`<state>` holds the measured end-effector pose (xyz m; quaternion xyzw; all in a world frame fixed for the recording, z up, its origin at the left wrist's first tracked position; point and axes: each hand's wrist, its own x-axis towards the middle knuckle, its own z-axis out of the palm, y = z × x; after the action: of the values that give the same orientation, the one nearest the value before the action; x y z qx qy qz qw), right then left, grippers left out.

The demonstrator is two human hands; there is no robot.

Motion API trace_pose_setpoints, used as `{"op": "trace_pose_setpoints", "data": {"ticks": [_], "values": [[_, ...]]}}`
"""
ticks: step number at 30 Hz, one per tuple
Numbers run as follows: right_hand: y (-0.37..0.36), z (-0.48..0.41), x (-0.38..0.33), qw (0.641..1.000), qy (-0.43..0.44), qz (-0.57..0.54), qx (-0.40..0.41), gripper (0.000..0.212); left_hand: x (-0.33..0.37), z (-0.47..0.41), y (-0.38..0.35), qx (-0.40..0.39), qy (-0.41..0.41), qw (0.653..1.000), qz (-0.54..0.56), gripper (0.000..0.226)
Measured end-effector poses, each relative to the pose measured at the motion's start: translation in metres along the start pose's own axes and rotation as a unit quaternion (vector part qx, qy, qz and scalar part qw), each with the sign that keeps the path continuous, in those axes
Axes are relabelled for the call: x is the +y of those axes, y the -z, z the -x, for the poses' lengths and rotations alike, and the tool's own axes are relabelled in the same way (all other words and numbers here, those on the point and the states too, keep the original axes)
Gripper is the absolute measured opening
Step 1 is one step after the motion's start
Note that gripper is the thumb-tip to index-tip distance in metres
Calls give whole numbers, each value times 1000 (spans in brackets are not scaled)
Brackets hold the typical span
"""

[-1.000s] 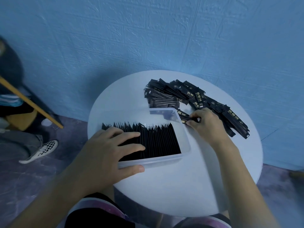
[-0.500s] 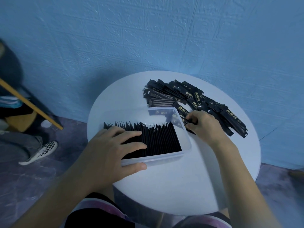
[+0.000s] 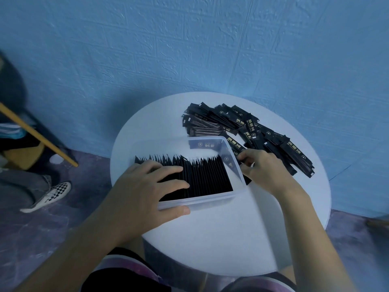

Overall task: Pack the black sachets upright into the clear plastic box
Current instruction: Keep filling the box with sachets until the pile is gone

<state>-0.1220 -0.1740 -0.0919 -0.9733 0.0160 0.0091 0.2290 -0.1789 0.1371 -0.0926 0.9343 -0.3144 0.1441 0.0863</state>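
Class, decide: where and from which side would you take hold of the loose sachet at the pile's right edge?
Probably pinch the sachet by its free near end, coming from the right: it lies flat, long and thin, with the rest of the pile crowding its left side.

Packed sachets (image 3: 206, 175) in the near box: plain black. Loose sachets (image 3: 273, 144), far right: black, marked with small gold print and round emblems. Box (image 3: 210, 200): clear, faintly milky. Table (image 3: 231, 228): white, tinted bluish. Wall (image 3: 189, 49): blue, embossed in a brick pattern. Shoe (image 3: 52, 192), left: black-and-white checks noted, white sole. Floor (image 3: 31, 239): mottled grey-purple. Shorts (image 3: 126, 268), near edge: black, banded pink.
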Motion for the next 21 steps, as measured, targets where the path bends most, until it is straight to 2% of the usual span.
{"op": "trace_pose_setpoints", "data": {"ticks": [9, 13, 15, 17, 19, 21], "values": [[-1, 4, -3, 999, -33, 8, 18, 9, 0, -1, -1, -5, 5, 1000, 6, 50], [18, 11, -11, 994, -53, -15, 94, 11, 0, -1, -2, -4, 2, 1000, 5, 50], [31, 16, -20, 986, -45, -59, 147, 12, 0, -1, -2, -5, 3, 1000, 1, 50], [45, 26, -37, 978, -24, -126, 167, 14, 1, -1, -2, -7, 4, 1000, 2, 50], [52, 37, -63, 975, 18, -163, 150, 14, 1, -1, -2, -6, 6, 1000, 4, 51], [45, 46, -87, 984, 62, -125, 113, 13, 1, -1, -3, -3, 8, 1000, 1, 51]]}}
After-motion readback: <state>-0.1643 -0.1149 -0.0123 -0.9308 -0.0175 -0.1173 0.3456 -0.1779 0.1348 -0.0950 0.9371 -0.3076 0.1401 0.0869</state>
